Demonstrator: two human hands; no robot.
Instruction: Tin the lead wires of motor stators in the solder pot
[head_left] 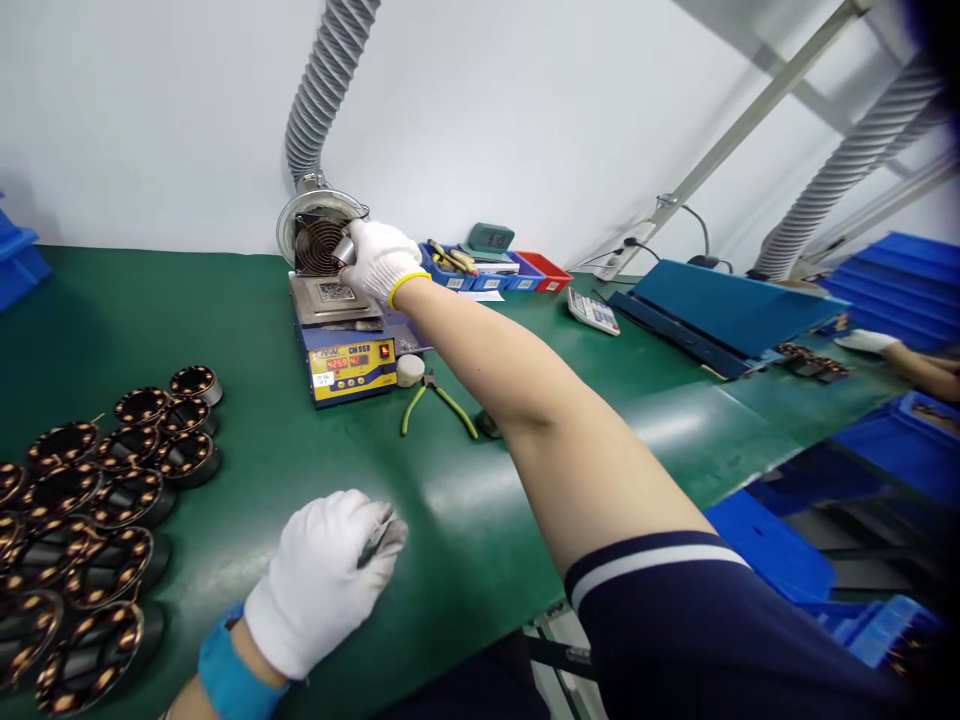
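At the back of the bench, head view: your white-gloved right hand (pixel 381 258) was stretched out at full reach over the blue-and-yellow heated box with a red digit display (pixel 351 365).
Right fingers: you had them curled, pinching a small silvery round metal part (pixel 344 250) by its side.
Where the part was: in the air above the box's grey top plate, just in front of the wire-grilled mouth of the grey ribbed extraction hose (pixel 319 240).
How it probably handled: light and rigid. The smooth metal could slip in a knit glove, and it may have been warm there. The outer wall looked like your safest hold.
Left hand: your white-gloved left hand (pixel 322 575) lay on the green bench mat (pixel 262 450), near you. Its fingertips were pressed together on something thin and grey, too blurred to name.
Nearby: black rings wound with copper wire (pixel 97 500) sat in rows at your left, and green-handled cutters (pixel 439 405) lay just right of the box.
Far right: another person's gloved hand (pixel 866 342) worked well apart from yours.
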